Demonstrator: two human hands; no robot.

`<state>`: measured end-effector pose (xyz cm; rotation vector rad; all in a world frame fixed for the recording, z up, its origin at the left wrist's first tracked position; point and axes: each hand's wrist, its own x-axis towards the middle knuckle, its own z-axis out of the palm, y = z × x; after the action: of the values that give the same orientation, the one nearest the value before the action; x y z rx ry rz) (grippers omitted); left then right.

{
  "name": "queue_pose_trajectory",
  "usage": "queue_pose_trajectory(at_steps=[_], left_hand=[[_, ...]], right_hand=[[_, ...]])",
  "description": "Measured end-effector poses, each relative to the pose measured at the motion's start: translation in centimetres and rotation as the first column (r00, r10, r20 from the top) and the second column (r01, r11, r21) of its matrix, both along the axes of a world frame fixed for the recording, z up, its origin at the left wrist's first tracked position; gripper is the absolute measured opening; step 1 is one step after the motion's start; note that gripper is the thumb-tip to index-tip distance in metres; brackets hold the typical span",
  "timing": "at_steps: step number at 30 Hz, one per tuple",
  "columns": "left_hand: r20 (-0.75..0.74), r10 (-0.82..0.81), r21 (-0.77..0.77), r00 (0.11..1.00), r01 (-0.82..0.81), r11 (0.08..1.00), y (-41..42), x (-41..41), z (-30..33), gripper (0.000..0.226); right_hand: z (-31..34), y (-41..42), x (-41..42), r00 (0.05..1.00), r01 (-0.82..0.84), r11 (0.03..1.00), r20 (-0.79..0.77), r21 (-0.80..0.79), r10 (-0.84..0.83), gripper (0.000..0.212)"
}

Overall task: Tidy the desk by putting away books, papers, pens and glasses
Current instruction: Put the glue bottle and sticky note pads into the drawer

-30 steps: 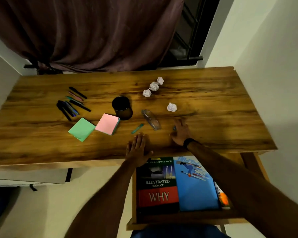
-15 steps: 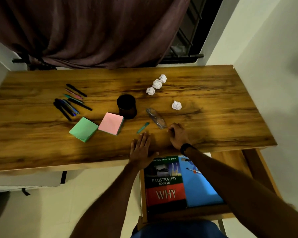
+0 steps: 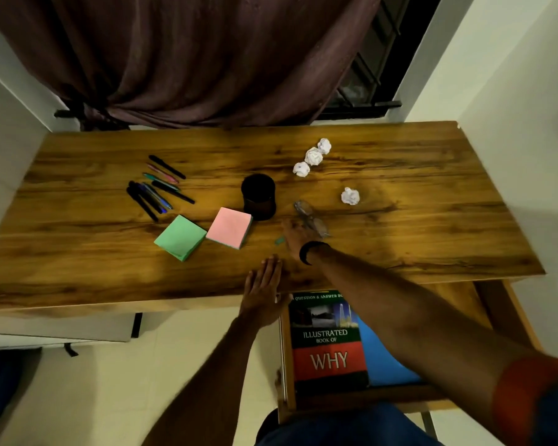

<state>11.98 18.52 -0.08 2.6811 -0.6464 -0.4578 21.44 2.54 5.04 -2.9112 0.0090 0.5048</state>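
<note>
Reaching leftward since a moment ago, right hand (image 3: 295, 235) covers the green pen (image 3: 279, 240) beside the glasses (image 3: 311, 217), grip unclear; left hand (image 3: 263, 284) lies flat, fingers spread, bracing on the desk (image 3: 400, 239).

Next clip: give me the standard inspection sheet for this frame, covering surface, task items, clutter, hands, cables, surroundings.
Surface: wooden desk, open drawer below its front edge.
Task items: loose pens at left; glasses mid-desk; empty-looking black pen cup; WHY book and blue folder in the drawer.
Clutter: four crumpled paper balls; green note pad, pink note pad; small green item.
Hands: left hand flat on the desk edge; right hand by the glasses, grip unclear.
Cables: nothing seen.
Surroundings: dark curtain, barred window, white walls.
</note>
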Motion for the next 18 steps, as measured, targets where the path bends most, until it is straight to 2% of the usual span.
queue_pose_trajectory(at_steps=[3, 4, 6, 8, 9, 11, 13, 15, 16, 18], left_hand=[[0.028, 0.028, -0.042, 0.999, -0.027, 0.999, 0.7, -0.2, -0.5, 0.076], [0.057, 0.084, -0.096, 0.995, -0.078, 0.992, 0.7, -0.3, -0.4, 0.07], [0.108, 0.293, -0.252, 0.95, -0.259, 0.933, 0.2, -0.5, 0.2, 0.051], [0.079, 0.46, -0.355, 0.884, -0.406, 0.842, -0.8, -0.9, 0.9, 0.043], [0.053, 0.472, -0.365, 0.88, -0.423, 0.829, -1.8, -1.3, 1.3, 0.044], [-0.056, 0.374, -0.333, 0.926, -0.37, 0.867, -4.2, -2.1, 2.1, 0.046], [-0.175, 0.27, -0.306, 0.947, -0.313, 0.899, -6.9, -2.8, 2.8, 0.04], [-0.264, 0.194, -0.365, 0.945, -0.284, 0.887, -10.0, -3.5, 3.2, 0.03], [-0.325, 0.15, -0.424, 0.934, -0.285, 0.86, -11.5, -3.8, 3.1, 0.026], [-0.473, 0.089, -0.442, 0.876, -0.323, 0.837, -13.9, -4.5, 2.5, 0.026]], right_hand=[[-0.3, -0.2, -1.3, 0.998, -0.055, 0.998, 0.002, -0.041, 0.055, 0.046], [-0.4, -0.3, -2.2, 0.995, -0.095, 0.994, 0.018, -0.045, 0.096, 0.048], [-0.6, -0.8, -4.8, 0.992, -0.125, 0.992, 0.025, -0.028, 0.126, 0.05], [-0.8, -1.5, -7.8, 0.99, -0.138, 0.99, 0.023, 0.016, 0.137, 0.049], [-0.9, -2.2, -9.4, 0.988, -0.145, 0.989, 0.051, 0.01, 0.144, 0.048], [-1.0, -3.8, -12.4, 0.949, -0.176, 0.984, 0.264, -0.016, 0.174, 0.043], [-1.5, -6.0, -14.5, 0.957, -0.175, 0.984, 0.238, 0.02, 0.165, 0.04], [-2.6, -8.8, -16.2, 0.968, -0.147, 0.986, 0.214, 0.074, 0.128, 0.045], [-2.9, -10.3, -16.9, 0.978, -0.096, 0.99, 0.196, 0.1, 0.075, 0.043], [-2.7, -13.1, -18.7, 0.989, 0.011, 0.987, 0.145, 0.16, -0.035, 0.034]])
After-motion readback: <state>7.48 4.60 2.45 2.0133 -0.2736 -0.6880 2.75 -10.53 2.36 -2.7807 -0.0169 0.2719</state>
